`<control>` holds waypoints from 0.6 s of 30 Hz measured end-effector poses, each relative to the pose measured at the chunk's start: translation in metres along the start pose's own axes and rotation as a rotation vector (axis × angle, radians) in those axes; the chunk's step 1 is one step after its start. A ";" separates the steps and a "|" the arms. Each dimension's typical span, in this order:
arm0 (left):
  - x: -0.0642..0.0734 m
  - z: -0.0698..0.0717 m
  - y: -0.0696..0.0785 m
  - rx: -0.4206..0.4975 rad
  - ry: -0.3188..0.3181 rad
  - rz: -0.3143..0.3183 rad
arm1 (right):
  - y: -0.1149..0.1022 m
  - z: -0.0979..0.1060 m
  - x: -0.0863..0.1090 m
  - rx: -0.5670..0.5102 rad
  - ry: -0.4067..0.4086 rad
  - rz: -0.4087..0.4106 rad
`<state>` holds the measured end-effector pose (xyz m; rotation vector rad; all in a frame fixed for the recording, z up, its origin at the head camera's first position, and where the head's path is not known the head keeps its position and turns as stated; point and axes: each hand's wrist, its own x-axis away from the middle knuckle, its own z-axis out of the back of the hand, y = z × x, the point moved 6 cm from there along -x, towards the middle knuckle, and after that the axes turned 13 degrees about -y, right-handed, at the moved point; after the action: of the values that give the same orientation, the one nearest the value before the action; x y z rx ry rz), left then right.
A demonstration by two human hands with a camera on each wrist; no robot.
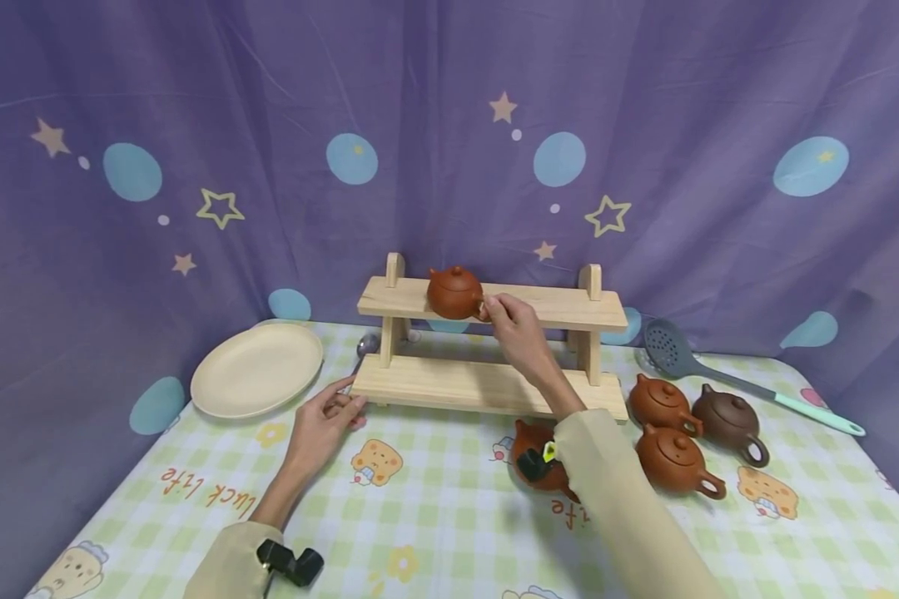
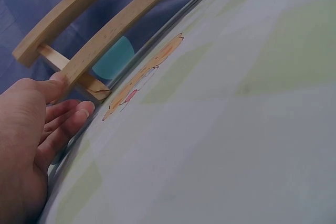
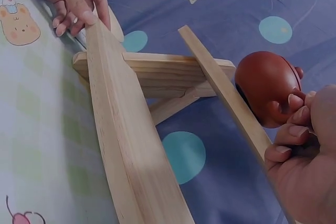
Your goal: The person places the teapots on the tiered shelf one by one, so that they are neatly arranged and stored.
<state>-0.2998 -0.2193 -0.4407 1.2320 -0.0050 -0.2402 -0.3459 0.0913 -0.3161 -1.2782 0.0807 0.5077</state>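
Note:
A reddish-brown clay teapot is at the upper board of a two-tier wooden rack, left of its middle. My right hand pinches its handle, and the spout points left. In the right wrist view the teapot is upright against the board's edge; whether its base touches the wood I cannot tell. My left hand grips the left end of the lower board, thumb on its front corner, as the left wrist view of the hand shows. Another reddish-brown teapot is partly hidden beneath my right forearm.
Right of the rack stand two reddish-brown teapots, one behind and one in front, beside a dark brown teapot. A grey skimmer with a mint handle lies behind them. A cream plate and a metal spoon are at the left.

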 end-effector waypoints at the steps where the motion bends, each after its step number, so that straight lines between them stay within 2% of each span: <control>1: 0.000 0.000 0.000 0.002 0.000 0.000 | 0.000 -0.001 -0.001 0.001 0.005 0.000; 9: -0.001 0.001 -0.002 -0.017 0.004 0.019 | -0.002 -0.005 -0.010 0.072 0.027 0.014; 18: -0.003 0.001 -0.003 -0.013 0.000 0.024 | -0.004 -0.011 -0.018 0.068 0.003 -0.019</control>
<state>-0.3033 -0.2205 -0.4431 1.2180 -0.0187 -0.2189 -0.3582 0.0740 -0.3102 -1.2120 0.0874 0.4832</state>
